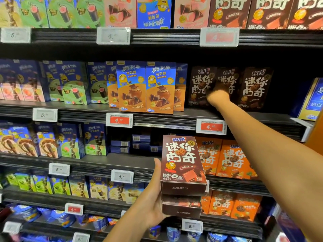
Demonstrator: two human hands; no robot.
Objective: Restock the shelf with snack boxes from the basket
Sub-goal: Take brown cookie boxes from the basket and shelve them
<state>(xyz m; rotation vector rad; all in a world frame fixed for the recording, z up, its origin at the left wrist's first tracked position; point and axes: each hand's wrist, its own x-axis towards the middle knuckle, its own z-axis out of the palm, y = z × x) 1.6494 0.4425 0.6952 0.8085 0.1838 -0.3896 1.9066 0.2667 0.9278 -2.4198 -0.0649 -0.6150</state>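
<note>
I see my left hand (153, 203) low in the middle, holding two brown boxes stacked flat, one on the other. The top box (181, 161) is a tall cardboard block with sharp corners, a shiny front, big white letters and a picture of a chocolate square. A date is printed on its plain bottom end, which faces me. The lower box (181, 205) is the same kind and only its bottom end shows. My thumb runs up the left side of the top box. My palm cups the stack from the left and below. The other fingers are hidden behind the boxes, so the hand is grasping both.

My right hand (218, 95) is stretched out to the shelf (166, 117) above. It is at the brown row (255, 88), where boxes of the same kind stand upright, set back from the front edge. The hand is against the fronts of the two left boxes in that row. It is dark and blurry there, so I cannot tell if the fingers grasp a box or only touch it.

The shelf is dark, with a ribbed front edge. A flat white tag (211, 126) with a red panel is clipped on that edge, just below the brown row. Left of the brown row stand blue boxes (131, 86) with an orange lower half, right at the front edge. On the next shelf down, behind the top box, stand orange boxes (230, 159) with the same white letters.
</note>
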